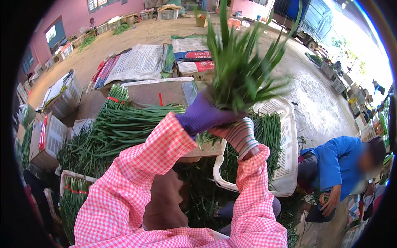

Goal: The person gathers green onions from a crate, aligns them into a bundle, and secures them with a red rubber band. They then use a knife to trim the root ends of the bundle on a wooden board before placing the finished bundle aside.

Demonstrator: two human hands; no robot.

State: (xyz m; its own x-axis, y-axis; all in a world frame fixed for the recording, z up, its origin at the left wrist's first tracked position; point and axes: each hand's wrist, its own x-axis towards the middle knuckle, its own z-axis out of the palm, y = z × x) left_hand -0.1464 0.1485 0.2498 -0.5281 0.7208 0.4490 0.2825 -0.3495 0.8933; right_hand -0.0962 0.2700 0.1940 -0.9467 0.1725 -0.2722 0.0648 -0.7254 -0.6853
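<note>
My left hand (209, 113), in a purple knit glove, grips a bunch of leafy green chives (237, 68) raised in front of me. The leaves fan upward and are blurred. Below it, my right hand (235, 133) in a striped glove closes around the lower end of the bunch; its fingers are partly hidden. A large heap of green chives (133, 127) lies to the left on a board-topped table (149, 91). One bundle there has a red tie (113, 99). Under my right forearm, a white plastic crate (287, 148) holds more loose chives (268, 133).
A person in a blue jacket (338, 164) bends over at the right, close to the crate. Tied chives stand in another crate (63, 178) at lower left. Printed sacks (133, 63) cover stacked crates beyond the table. A truck (313, 24) is parked at the far right.
</note>
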